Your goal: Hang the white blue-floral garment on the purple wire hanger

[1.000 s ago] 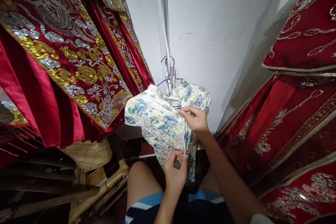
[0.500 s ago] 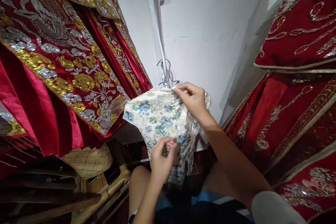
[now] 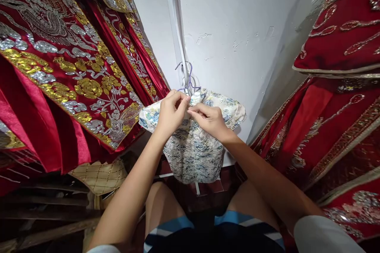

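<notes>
A white shirt with blue floral print hangs on a purple wire hanger against the wall, its front facing me. My left hand pinches the shirt at the collar, just below the hanger's neck. Right beside it, my right hand pinches the front edge of the same shirt, thumb and forefinger together. The fingertips of both hands nearly touch. Whether a button lies between them is too small to tell.
Red costumes with gold and silver sequins hang on the left, and red beaded garments on the right. A metal pole stands by the white wall. A wooden chair is at lower left.
My left hand has risen from the shirt's lower front to the collar. My right hand has shifted slightly down. The shirt now faces more squarely, with both sleeves spread.
</notes>
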The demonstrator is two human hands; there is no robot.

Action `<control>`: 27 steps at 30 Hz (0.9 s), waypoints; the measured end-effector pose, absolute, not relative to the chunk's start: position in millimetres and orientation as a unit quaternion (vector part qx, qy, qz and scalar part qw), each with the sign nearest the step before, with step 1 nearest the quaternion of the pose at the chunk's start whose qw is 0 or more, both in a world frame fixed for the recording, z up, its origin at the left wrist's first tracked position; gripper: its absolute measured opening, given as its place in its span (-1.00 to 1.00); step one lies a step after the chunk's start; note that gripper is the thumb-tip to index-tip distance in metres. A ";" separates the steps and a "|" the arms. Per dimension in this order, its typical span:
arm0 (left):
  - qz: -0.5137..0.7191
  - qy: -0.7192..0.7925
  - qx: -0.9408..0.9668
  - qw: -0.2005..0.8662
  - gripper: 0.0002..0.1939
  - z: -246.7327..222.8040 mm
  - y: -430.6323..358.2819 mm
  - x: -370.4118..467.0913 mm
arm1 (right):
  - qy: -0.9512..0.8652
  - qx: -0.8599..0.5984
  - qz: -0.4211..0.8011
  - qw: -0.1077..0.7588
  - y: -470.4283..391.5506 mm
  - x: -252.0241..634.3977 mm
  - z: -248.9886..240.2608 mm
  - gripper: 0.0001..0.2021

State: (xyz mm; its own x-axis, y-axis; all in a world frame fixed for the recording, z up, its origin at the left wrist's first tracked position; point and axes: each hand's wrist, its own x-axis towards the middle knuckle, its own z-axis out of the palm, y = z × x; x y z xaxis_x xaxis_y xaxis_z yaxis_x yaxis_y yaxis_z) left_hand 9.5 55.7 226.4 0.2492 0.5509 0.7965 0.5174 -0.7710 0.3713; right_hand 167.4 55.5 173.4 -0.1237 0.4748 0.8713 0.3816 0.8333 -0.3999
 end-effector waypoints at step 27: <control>0.597 0.304 0.729 0.143 -0.73 225.4 55.1 13.7 | -0.719 -0.347 0.195 0.570 56.5 160.8 188.5 -0.77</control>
State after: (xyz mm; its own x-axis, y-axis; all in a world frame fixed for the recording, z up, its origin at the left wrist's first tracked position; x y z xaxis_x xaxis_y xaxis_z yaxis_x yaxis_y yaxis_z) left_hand 13.7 55.1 225.4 0.1024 0.6139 0.7827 0.2722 -0.7741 0.5716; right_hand 160.8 56.5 188.5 -0.1094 0.7214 0.6839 0.2760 0.6830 -0.6763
